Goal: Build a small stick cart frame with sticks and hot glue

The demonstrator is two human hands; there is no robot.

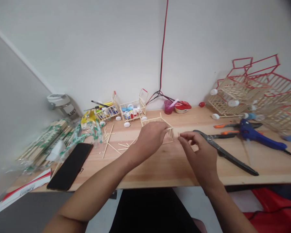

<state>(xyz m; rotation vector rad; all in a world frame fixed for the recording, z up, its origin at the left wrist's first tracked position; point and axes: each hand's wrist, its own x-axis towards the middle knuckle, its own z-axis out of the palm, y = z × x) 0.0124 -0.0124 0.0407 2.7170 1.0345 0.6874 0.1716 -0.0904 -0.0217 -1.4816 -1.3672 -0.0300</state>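
Observation:
My left hand (151, 137) is curled over a small open frame of thin wooden sticks (157, 122) standing on the wooden table (165, 165), fingers closed on its near side. Just to the right, my right hand (199, 150) pinches a short piece of stick (178, 135) between thumb and forefinger, close to the frame's right corner. Loose sticks (111, 142) lie scattered left of the frame.
Black shears (226, 153) lie right of my right hand, with a blue glue gun (257, 134) behind. Stick carts with bottle-cap wheels (132, 110) stand at the wall, larger red-edged ones (257, 90) at right. A phone (70, 165) and packed chopsticks (48, 142) lie left.

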